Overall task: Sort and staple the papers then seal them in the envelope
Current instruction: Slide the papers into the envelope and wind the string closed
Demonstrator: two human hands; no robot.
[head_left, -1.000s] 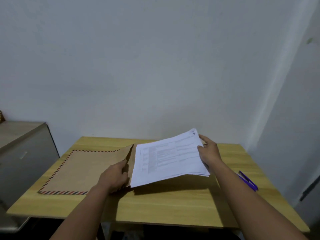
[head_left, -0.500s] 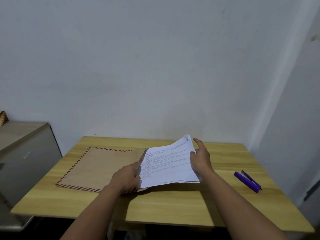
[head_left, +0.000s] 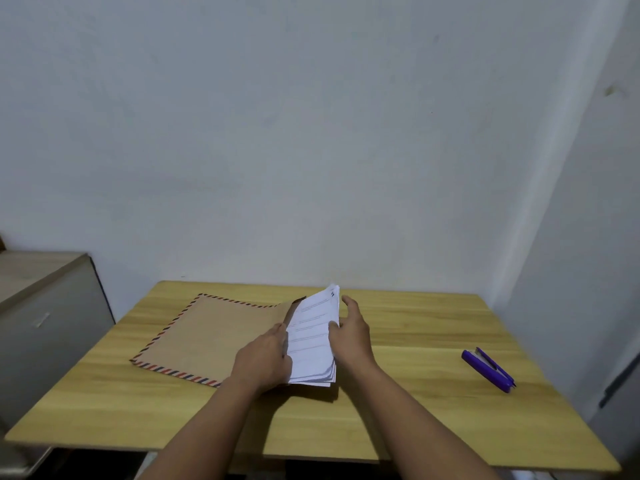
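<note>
A brown envelope with a red and blue striped border lies flat on the left half of the wooden table. Its open end faces right. A stack of white printed papers sits partly inside that opening, with only its right part showing. My left hand grips the envelope's open edge at the mouth. My right hand presses against the papers' right edge, fingers curled over it. A purple stapler lies on the table to the right, apart from both hands.
A grey cabinet stands left of the table. A plain white wall runs behind the table, and another wall closes in on the right.
The papers have slid left, deeper into the envelope, with my right hand following them. Less of the stack shows now. My left hand stays at the envelope's mouth.
</note>
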